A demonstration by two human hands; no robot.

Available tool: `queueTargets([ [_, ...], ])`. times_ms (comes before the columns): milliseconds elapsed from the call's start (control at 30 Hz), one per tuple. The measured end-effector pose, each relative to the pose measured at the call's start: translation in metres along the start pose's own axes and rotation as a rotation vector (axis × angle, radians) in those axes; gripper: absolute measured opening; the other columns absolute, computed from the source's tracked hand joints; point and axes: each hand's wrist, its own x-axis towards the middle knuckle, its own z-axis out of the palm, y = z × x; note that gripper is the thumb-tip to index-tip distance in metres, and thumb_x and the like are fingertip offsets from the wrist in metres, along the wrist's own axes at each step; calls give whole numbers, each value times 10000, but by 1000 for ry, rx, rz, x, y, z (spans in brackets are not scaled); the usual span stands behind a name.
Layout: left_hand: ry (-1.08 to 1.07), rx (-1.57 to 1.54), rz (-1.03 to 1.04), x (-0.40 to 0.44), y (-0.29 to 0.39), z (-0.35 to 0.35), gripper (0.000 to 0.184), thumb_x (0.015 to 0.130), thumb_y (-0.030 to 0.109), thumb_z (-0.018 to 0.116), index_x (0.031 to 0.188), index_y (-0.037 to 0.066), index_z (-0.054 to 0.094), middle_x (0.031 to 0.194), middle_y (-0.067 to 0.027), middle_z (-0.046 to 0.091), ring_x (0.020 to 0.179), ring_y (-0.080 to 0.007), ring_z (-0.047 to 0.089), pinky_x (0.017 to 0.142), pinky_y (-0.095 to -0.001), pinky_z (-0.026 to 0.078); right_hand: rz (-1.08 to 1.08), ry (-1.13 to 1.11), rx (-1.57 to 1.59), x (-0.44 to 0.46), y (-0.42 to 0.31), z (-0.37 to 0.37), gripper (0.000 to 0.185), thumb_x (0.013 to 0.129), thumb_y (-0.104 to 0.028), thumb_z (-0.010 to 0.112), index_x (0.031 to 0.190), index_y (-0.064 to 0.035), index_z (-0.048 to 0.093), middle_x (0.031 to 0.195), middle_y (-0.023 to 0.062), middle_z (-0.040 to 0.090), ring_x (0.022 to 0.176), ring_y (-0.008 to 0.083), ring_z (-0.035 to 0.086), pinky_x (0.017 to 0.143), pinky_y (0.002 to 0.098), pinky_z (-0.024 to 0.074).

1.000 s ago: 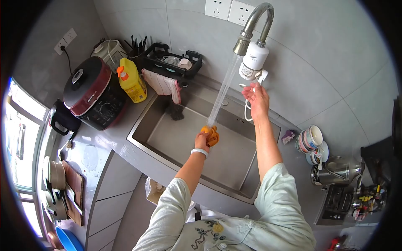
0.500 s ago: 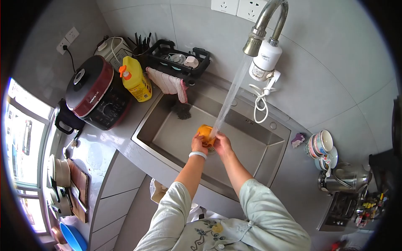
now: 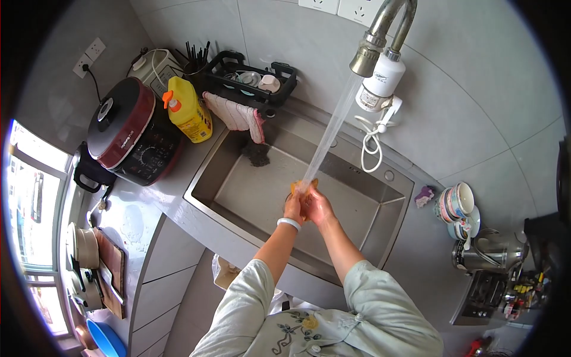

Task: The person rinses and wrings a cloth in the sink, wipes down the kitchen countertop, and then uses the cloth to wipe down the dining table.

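Under the stream of water, a soft-looking orange piece point(image 3: 295, 187) shows between my two hands; whether it is a cloth or something else I cannot tell. My left hand point(image 3: 294, 207), with a pale band at the wrist, closes on it from the left. My right hand point(image 3: 318, 208) is cupped against its right side, fingers curled in. Most of the orange piece is hidden by the fingers and the water. Both hands are over the steel sink point(image 3: 351, 232), and the running faucet point(image 3: 364, 59) hangs above them.
A dark scouring pad point(image 3: 256, 154) lies in the sink's far left corner, near a pink-edged cloth point(image 3: 235, 113) draped at the rim. A yellow detergent bottle point(image 3: 190, 113) and a pressure cooker point(image 3: 134, 134) stand left. Stacked bowls point(image 3: 455, 202) and a kettle point(image 3: 485, 253) are on the right.
Both hands have shifted slightly right and come closer together under the water. Less of the orange piece shows now, with the fingers covering more of it.
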Motion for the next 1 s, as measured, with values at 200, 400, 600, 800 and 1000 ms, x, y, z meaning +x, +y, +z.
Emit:
queueTargets([
  [200, -69, -34, 16, 27, -11, -32, 319, 928, 330, 400, 1034, 54, 519, 907, -74, 555, 814, -210, 538, 765, -330, 435, -77, 263, 363, -17, -19, 4, 383, 947, -376, 348, 1180, -92, 456, 1204, 74, 460, 1139, 203, 419, 961, 376, 343],
  [400, -133, -355, -103, 4, -5, -15, 204, 902, 207, 450, 1001, 46, 528, 929, -83, 571, 860, -212, 546, 818, -335, 429, 7, 104, 338, -11, -4, 14, 359, 950, -355, 344, 1188, -105, 441, 1216, 56, 447, 1101, 206, 425, 974, 383, 305],
  [600, 247, 44, 264, 1, 17, -31, 188, 863, 208, 549, 940, 42, 589, 958, -115, 564, 902, -218, 539, 836, -324, 433, -44, 120, 133, 0, -24, 7, 321, 945, -310, 378, 1183, -110, 456, 1222, 61, 434, 1141, 197, 385, 971, 368, 312],
  [800, 106, 1386, 1031, 15, 57, -49, 199, 719, 185, 666, 836, 26, 641, 766, -115, 557, 822, -277, 554, 789, -353, 462, -213, 146, -200, 2, -35, 8, 310, 906, -175, 466, 1186, -43, 486, 1162, 68, 521, 1097, 194, 475, 972, 343, 358],
  [1000, -50, 984, 783, -12, 99, 9, 219, 756, 97, 618, 965, 36, 639, 1011, -169, 587, 910, -278, 587, 788, -352, 474, 40, -165, -580, -20, -19, 8, 349, 824, -82, 568, 1154, 16, 512, 1109, 94, 573, 1022, 189, 552, 905, 320, 426],
])
